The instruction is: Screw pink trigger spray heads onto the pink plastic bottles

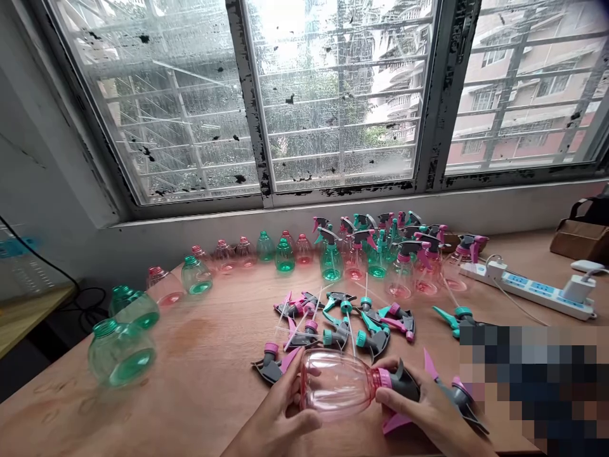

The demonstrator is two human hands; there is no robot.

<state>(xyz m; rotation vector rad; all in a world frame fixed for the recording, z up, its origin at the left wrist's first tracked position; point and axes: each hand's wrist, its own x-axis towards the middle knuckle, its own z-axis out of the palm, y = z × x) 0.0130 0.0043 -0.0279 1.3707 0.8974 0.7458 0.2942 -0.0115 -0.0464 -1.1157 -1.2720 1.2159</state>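
A clear pink spray bottle (337, 383) lies sideways between my hands, its neck toward the right. My left hand (290, 406) grips the bottom end, thumb and fingers around it. At the neck, my right hand (413, 400) is closed on a grey trigger spray head (403, 381) with a pink collar; its pink trigger points down. Whether the collar is fully screwed on I cannot tell. Just beyond the bottle lie several loose spray heads (337, 330), pink-grey and teal-grey, some with thin white tubes. Another pink-grey spray head (457, 393) rests right of my right hand.
Open green bottles (122, 355) and pink bottles (164, 287) curve along the table's left and back. Several bottles with spray heads (354, 254) stand at the back right. A white power strip (533, 289) with plugs and a brown box (580, 231) are farther right. Windows rise behind.
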